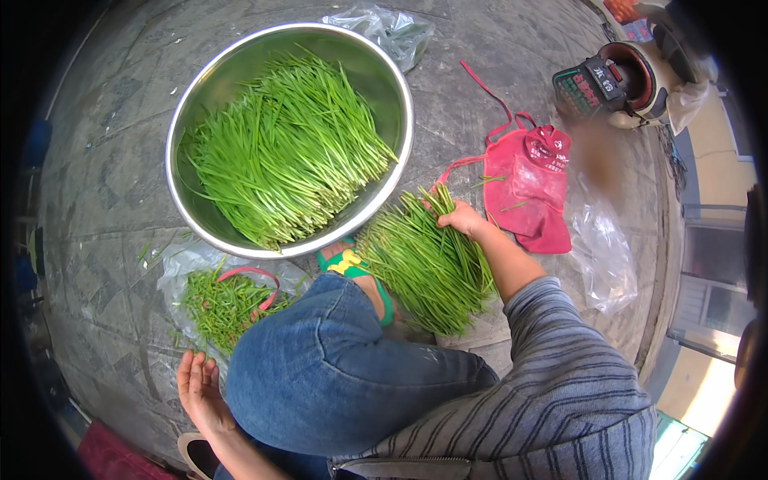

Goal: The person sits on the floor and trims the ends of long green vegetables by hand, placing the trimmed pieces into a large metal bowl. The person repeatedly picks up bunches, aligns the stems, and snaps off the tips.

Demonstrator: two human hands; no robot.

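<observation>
My right hand (461, 218) grips the stem ends of some garlic chives, at the upper end of a loose heap of chives (432, 270) on the ground. Beside my knee, my left hand (201, 384) hangs with its fingers loosely curled. No stalk shows clearly in it; a tiny green bit is near its fingertips. A large steel basin (180, 198) stands ahead, holding a thick layer of chives (288, 150), their pale ends towards the lower right. Green trimmings (222, 306) with a red strap (255, 271) lie on a clear plastic sheet (180, 264) just beyond my left hand.
A red apron (528, 198) with straps lies on the paving right of the heap. Clear plastic bags (606, 258) lie beside it and behind the basin. An electric scooter (636, 78) stands at the upper right. My sandalled foot (360, 270) is between basin and heap.
</observation>
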